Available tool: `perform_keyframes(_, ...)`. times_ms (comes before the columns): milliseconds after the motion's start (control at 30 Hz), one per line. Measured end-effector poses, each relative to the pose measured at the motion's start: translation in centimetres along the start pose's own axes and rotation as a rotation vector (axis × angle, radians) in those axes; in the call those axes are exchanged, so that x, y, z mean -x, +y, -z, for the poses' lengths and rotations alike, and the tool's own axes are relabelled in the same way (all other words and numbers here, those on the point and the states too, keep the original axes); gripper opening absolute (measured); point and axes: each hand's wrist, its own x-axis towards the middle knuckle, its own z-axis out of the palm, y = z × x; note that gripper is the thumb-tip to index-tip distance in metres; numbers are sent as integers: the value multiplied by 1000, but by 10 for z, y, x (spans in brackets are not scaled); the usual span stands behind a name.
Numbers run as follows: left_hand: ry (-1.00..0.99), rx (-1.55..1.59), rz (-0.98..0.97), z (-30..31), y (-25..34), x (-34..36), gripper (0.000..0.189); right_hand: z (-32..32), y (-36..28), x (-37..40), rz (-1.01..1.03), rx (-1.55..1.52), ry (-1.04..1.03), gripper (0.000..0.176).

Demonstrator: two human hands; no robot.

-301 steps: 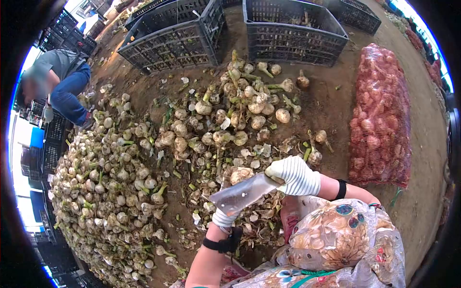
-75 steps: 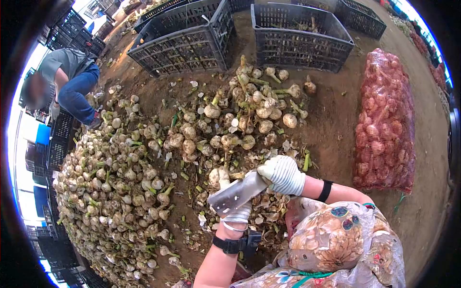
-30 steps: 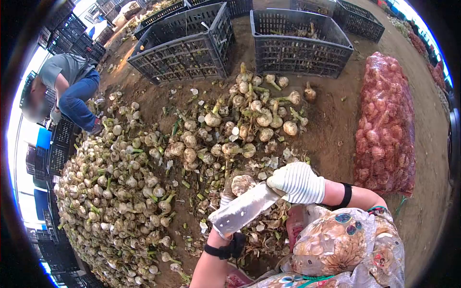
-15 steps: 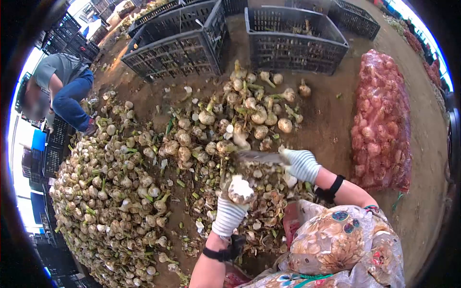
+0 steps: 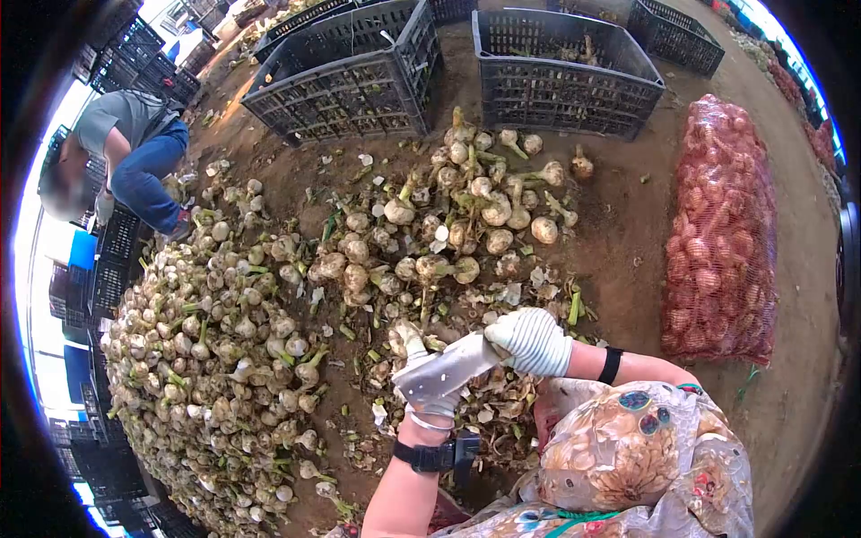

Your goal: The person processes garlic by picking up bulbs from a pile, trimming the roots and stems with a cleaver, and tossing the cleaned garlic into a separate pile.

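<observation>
The right hand [image 5: 531,341], in a white knit glove, had its fingers wrapped tight round the handle of a broad knife [image 5: 444,369]. The flat blade slanted down and to the left across the front of the left hand [image 5: 429,408]. That grip probably kept the edge low and close to the body, just above the litter of skins and stalks [image 5: 502,403] by the knees. The left hand was gloved too, with a black strap [image 5: 432,455] on the wrist, and sat right behind the blade. Its fingers were mostly hidden, so I could not tell whether they were spread or pinching something. A pale lump [image 5: 406,339] at the blade's upper edge could have been a garlic bulb or a gloved fingertip. The big garlic heap [image 5: 206,359] lay within the left arm's reach. A looser pile of bulbs [image 5: 466,206] sat apart, farther out on the dirt floor [image 5: 619,233], likely so the two lots stayed separate. Beyond that pile stood black crates [image 5: 350,81]. A red mesh sack [image 5: 717,224] lay to the right. Another person [image 5: 134,161] was bent over at the heap's far edge.
</observation>
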Motion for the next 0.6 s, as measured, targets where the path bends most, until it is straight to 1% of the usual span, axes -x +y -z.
perform_keyframes(67,-58,-129,-89,0,-5,12,56,0,-1,-3,-12,28,-1,8)
perform_keyframes(100,-84,-225,-157,18,-9,8,53,0,-1,-5,-18,44,-4,8)
perform_keyframes(133,-87,-251,-191,23,-10,7,49,1,-1,-5,-9,40,15,8)
perform_keyframes(167,-88,-276,-225,27,-12,5,46,1,1,-5,-34,66,-7,8)
perform_keyframes(233,-43,-183,-230,23,-9,1,38,-5,8,-5,-83,118,-51,8)
perform_keyframes(267,-23,-137,-230,19,-7,0,35,-21,31,1,-81,-53,68,11)
perform_keyframes(300,-157,-57,-185,-3,0,8,32,-31,45,11,-362,32,74,11)
perform_keyframes(333,-287,16,-129,-24,8,17,31,-38,68,24,-469,37,196,11)
perform_keyframes(367,-336,32,-238,-40,34,29,33,-39,88,36,-576,40,321,12)
perform_keyframes(400,-309,-66,-420,-57,69,45,36,-21,97,37,-561,13,450,13)
perform_keyframes(433,-202,-244,-715,-70,111,65,41,-9,102,43,-628,35,457,15)
perform_keyframes(467,-66,-380,-962,-74,153,86,47,10,100,45,-696,56,463,18)
perform_keyframes(500,56,-409,-1134,-63,195,100,54,19,112,43,-688,198,451,21)
perform_keyframes(533,136,-310,-1196,-41,233,111,61,29,122,36,-693,212,373,21)
perform_keyframes(567,199,-11,-1191,-51,237,123,60,36,129,27,-691,222,295,22)
perform_keyframes(600,383,-56,-1239,-80,200,118,63,34,139,19,-644,281,273,24)
